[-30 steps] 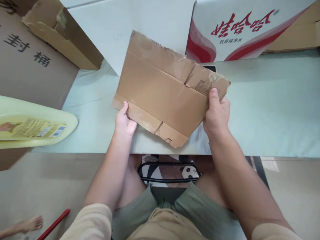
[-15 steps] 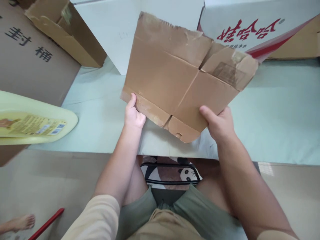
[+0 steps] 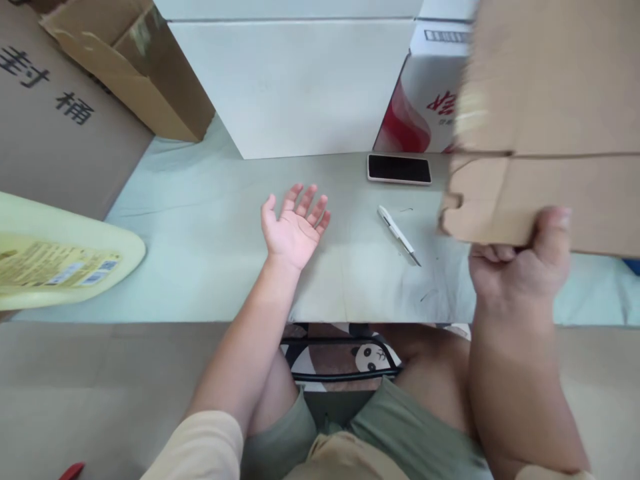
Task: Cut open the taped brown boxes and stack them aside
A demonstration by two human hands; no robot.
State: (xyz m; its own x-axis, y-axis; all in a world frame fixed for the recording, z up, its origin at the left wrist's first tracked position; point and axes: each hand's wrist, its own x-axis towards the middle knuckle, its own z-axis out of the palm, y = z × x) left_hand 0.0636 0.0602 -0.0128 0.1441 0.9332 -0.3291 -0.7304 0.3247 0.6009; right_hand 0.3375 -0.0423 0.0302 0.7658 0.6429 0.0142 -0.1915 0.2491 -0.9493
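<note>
A flattened brown cardboard box (image 3: 560, 100) is raised at the right, its upper and right parts cut off by the frame. My right hand (image 3: 520, 267) grips its lower edge, with the thumb on the near face and the other fingers partly hidden. Palm up, fingers spread, my left hand (image 3: 295, 230) is over the table and holds nothing. Between the hands lies a white utility knife or pen (image 3: 399, 233), its dark tip toward me. Behind it rests a phone (image 3: 399, 169) with a black screen.
White boxes (image 3: 300, 87) stand along the back of the pale green tablecloth (image 3: 200, 267), one with red print (image 3: 415, 113). Large cardboard boxes (image 3: 75, 147) fill the left, and a yellow bottle (image 3: 70, 253) juts in there. The table edge runs just before my knees.
My left hand has let go of the cardboard and opened. My right hand has carried the cardboard to the right, uncovering the phone and the white tool on the table.
</note>
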